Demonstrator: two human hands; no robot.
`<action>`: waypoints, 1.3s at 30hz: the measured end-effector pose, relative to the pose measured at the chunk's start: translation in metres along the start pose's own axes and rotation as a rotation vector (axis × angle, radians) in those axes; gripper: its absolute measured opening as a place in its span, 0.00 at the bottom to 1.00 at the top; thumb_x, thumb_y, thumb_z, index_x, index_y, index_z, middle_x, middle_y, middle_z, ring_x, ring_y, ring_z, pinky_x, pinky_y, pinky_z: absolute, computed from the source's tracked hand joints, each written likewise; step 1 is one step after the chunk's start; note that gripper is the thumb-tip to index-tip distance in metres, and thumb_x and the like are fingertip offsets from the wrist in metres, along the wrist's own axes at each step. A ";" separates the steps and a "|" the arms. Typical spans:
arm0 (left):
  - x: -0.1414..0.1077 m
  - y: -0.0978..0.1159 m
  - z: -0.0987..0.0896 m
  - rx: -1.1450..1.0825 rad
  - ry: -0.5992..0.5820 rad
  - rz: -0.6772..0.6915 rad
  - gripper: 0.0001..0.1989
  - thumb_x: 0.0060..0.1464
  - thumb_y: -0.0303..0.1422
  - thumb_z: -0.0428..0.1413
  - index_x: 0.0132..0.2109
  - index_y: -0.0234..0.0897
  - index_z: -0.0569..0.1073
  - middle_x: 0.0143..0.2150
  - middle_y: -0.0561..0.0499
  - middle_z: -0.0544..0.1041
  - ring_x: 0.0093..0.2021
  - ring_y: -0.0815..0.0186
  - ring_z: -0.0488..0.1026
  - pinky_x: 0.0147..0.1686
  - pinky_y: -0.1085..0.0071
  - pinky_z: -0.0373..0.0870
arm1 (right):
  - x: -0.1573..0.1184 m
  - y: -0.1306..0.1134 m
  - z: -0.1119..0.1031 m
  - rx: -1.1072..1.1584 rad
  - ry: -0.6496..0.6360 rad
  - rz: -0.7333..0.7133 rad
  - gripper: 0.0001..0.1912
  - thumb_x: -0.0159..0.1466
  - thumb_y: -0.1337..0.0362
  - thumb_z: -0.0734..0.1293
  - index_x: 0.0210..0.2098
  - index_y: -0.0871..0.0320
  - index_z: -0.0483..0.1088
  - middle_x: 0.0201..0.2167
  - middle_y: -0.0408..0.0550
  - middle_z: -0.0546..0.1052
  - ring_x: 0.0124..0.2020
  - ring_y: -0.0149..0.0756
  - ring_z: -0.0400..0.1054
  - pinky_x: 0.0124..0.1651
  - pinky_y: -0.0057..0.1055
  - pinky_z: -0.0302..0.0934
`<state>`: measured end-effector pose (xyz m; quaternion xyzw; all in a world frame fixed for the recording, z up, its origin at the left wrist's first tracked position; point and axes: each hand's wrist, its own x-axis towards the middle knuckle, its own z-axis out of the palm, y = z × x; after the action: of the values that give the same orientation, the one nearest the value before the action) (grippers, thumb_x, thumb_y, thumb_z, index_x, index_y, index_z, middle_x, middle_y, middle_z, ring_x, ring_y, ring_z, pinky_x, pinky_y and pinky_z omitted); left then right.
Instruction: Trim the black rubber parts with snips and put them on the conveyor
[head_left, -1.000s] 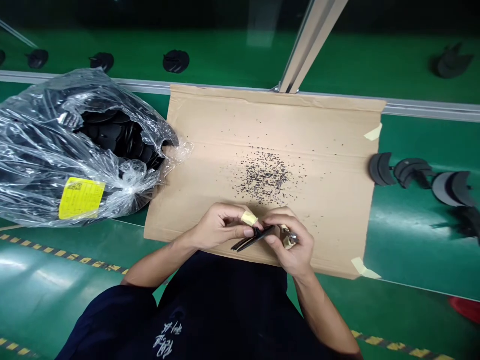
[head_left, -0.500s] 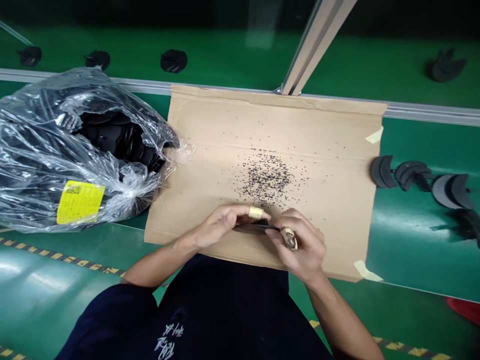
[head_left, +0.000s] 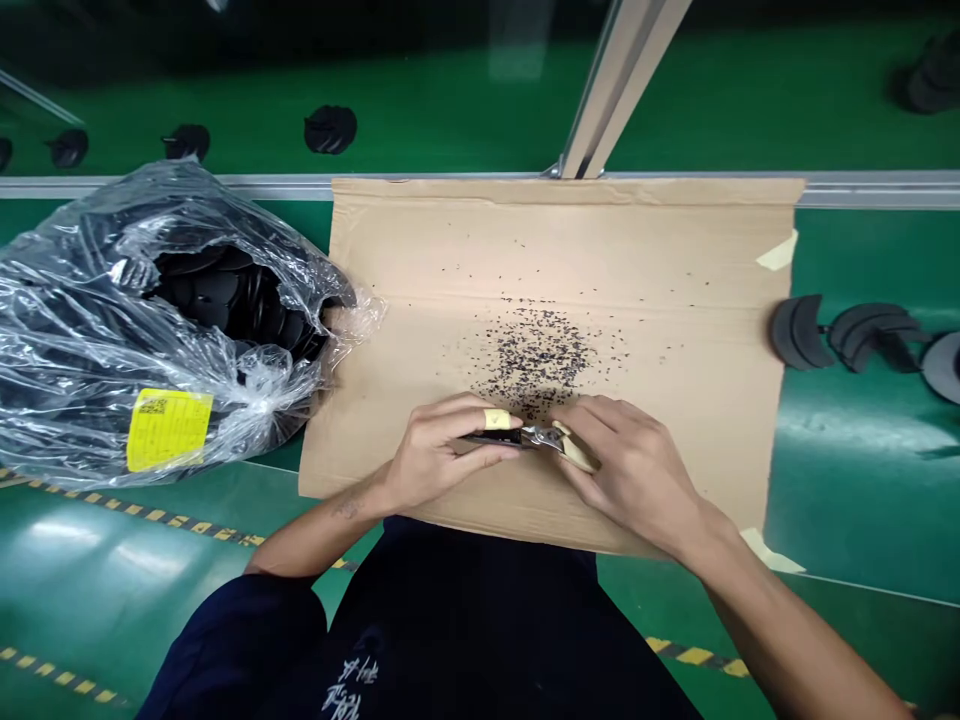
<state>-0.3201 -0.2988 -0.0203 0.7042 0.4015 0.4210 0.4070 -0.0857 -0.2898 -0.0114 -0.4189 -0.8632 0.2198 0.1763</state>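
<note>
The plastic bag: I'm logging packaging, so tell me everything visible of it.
The bag, cut off at the picture's left edge, is clear, crinkled, bulging plastic. Its ragged opening shows black curved parts; below that, the film is bunched. Its yellow label bears a code and unreadable print. Its loose end overlaps the cardboard; the left hand and right hand don't touch it.

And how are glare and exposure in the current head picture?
Head view: glare streaks the plastic bag and whitens patches of green tabletop and floor; head view again: the top of the frame sinks toward black, and the black part in the left hand shows little detail.
</note>
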 end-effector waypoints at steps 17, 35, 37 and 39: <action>0.002 -0.001 0.010 0.046 0.077 0.079 0.11 0.55 0.31 0.67 0.46 0.34 0.81 0.36 0.47 0.83 0.34 0.69 0.79 0.35 0.74 0.78 | 0.005 0.000 -0.002 -0.251 -0.029 -0.072 0.08 0.67 0.70 0.59 0.34 0.59 0.69 0.27 0.48 0.73 0.25 0.36 0.63 0.29 0.32 0.51; 0.005 0.000 0.015 0.029 0.022 0.027 0.10 0.56 0.33 0.66 0.45 0.35 0.82 0.37 0.47 0.83 0.35 0.68 0.79 0.36 0.74 0.78 | 0.002 0.008 0.001 -0.103 -0.069 -0.011 0.11 0.65 0.73 0.58 0.29 0.56 0.66 0.22 0.46 0.72 0.22 0.34 0.61 0.26 0.33 0.48; 0.009 0.002 0.015 0.040 -0.008 0.029 0.10 0.56 0.33 0.66 0.45 0.33 0.82 0.37 0.46 0.83 0.36 0.68 0.79 0.37 0.74 0.77 | -0.002 0.013 0.003 0.047 -0.083 0.011 0.10 0.65 0.72 0.59 0.30 0.57 0.67 0.23 0.45 0.73 0.23 0.33 0.63 0.27 0.30 0.50; 0.012 0.005 0.015 0.077 -0.040 0.025 0.10 0.56 0.33 0.66 0.44 0.33 0.81 0.37 0.46 0.83 0.36 0.67 0.79 0.38 0.73 0.76 | -0.005 0.016 0.002 0.125 -0.086 0.049 0.09 0.66 0.71 0.59 0.31 0.57 0.68 0.26 0.45 0.76 0.24 0.33 0.66 0.29 0.29 0.51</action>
<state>-0.3020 -0.2933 -0.0176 0.7326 0.4002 0.3962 0.3824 -0.0732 -0.2848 -0.0220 -0.4184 -0.8439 0.2954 0.1596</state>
